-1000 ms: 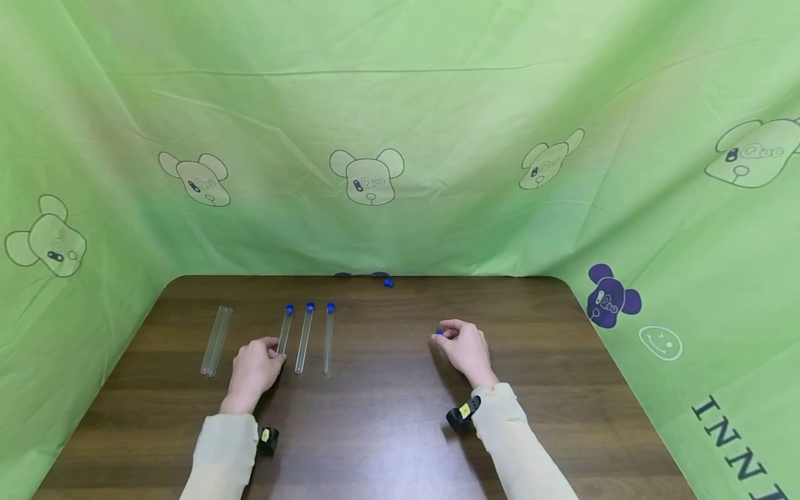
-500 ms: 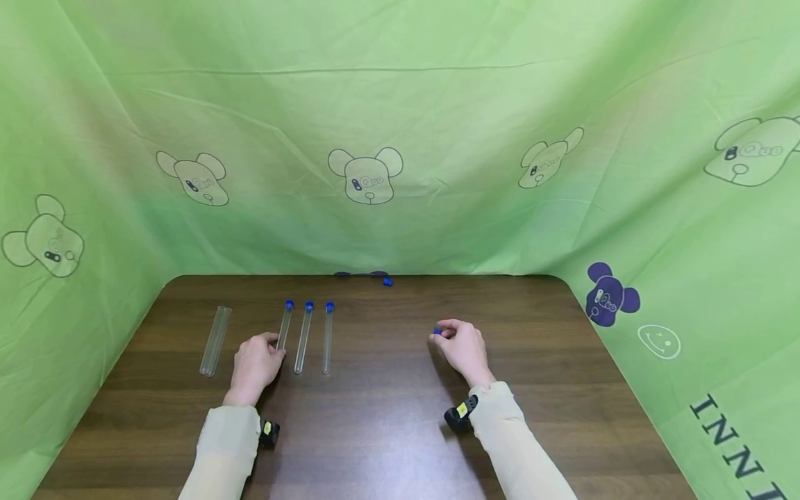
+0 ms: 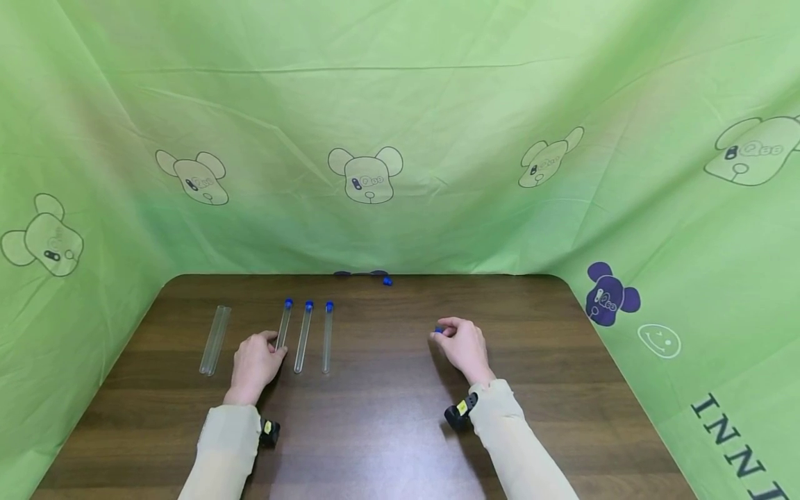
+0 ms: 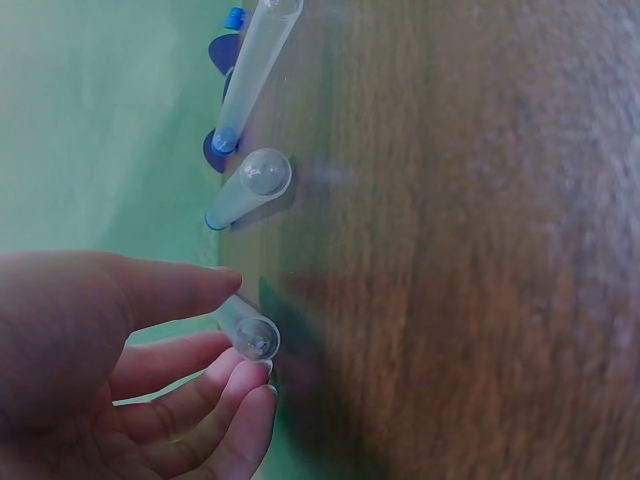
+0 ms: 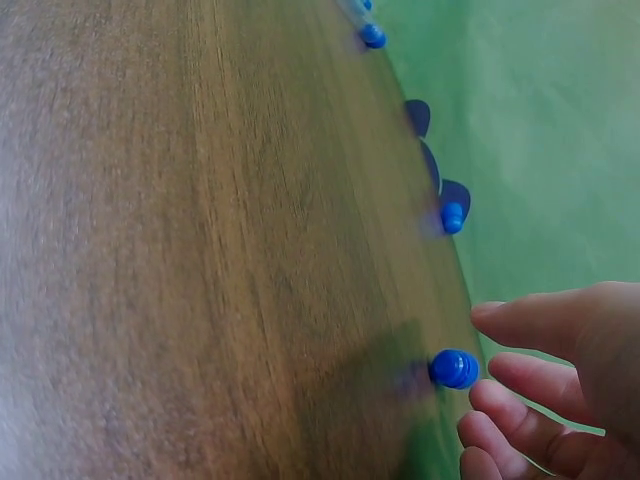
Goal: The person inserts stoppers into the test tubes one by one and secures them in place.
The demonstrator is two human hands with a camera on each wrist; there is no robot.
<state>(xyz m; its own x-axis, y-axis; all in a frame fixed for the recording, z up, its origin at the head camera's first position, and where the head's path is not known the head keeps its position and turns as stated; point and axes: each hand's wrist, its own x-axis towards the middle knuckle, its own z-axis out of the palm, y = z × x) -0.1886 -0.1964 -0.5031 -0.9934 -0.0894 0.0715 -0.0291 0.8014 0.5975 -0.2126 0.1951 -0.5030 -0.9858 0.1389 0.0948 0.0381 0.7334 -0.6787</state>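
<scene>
My left hand (image 3: 257, 364) holds the leftmost of the capped test tubes (image 3: 283, 325) low on its body as it lies on the table. In the left wrist view, thumb and fingers stand on either side of the rounded end of the held test tube (image 4: 257, 339). Two more blue-capped test tubes lie parallel to its right, the middle tube (image 3: 303, 342) and the right tube (image 3: 328, 342). My right hand (image 3: 465, 349) is at a small blue cap (image 5: 454, 369) on the table, fingers loosely bent around it, with a gap between thumb and cap.
Uncapped clear test tubes (image 3: 215, 340) lie side by side at the left. Another blue cap (image 3: 387, 281) lies at the table's far edge. A green printed curtain (image 3: 369, 236) encloses the brown wooden table (image 3: 375, 430) at the back and sides.
The left test tube has slid slightly toward the far edge, with my left hand moving along with it. My right hand has stayed nearly still by the cap.
</scene>
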